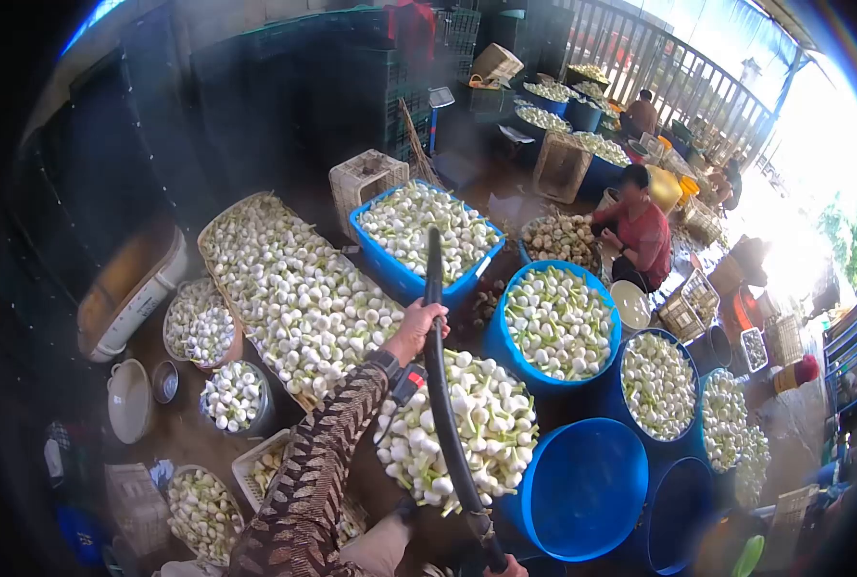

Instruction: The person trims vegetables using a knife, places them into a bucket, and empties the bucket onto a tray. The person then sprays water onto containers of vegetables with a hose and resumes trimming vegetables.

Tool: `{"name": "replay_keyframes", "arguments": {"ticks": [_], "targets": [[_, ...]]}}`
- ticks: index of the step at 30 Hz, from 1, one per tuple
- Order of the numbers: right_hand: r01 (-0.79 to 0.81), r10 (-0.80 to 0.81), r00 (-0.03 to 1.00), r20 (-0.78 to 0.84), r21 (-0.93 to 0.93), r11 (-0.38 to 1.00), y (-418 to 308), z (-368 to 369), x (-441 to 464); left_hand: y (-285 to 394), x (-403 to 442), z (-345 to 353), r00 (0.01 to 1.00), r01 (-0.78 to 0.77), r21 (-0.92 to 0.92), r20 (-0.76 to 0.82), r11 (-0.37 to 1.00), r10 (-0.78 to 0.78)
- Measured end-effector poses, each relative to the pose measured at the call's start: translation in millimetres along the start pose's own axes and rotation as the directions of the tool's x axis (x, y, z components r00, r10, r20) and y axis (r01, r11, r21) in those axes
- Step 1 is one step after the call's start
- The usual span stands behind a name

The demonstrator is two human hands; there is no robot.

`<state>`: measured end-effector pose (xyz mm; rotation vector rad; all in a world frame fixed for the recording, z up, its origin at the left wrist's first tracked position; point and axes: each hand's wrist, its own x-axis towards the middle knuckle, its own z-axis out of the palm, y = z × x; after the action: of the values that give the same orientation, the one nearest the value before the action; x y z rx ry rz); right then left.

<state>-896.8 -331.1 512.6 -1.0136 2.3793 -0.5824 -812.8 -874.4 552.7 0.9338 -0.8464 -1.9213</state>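
dark curved pole (442,404) is passing above heaped white bulbs (496,418), its long axis running from the far tip, overlapping the square blue tub (390,261) in view, toward the lower edge. the left grip (417,327), nearer that tip, is clamping the pole; the right grip (510,568) is meeting its lower end, closure cut off, so indeterminable. lettering on the white trough (143,310) is appearing too small to read.

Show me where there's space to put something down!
Bare floor shows below the metal bowl, beside the white bucket. The big blue tub looks bare inside. It's crowded around the left hand and black pole: white bulbs are heaped on both sides.
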Motion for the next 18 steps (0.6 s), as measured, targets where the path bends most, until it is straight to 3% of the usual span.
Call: {"name": "replay_keyframes", "arguments": {"ticks": [5,12,18], "targets": [[-0.053,0.053,0.999,0.009,0.02,0.998,-7.3,-7.4,23.5,11.5,23.6,20.0,1.0,-0.022,0.01,-0.021,1.0,0.022],[-0.051,0.048,0.995,0.088,0.039,0.998,-7.9,-6.3,29.8,6.2,23.6,-19.3,0.996,-0.036,-0.018,-0.081,0.999,0.034],[-0.132,0.13,0.983,0.133,0.008,0.991,-13.0,-16.6,-0.8,-17.0,7.0,-30.9,0.992,0.107,-0.095,-0.061,0.99,-0.113]]}}
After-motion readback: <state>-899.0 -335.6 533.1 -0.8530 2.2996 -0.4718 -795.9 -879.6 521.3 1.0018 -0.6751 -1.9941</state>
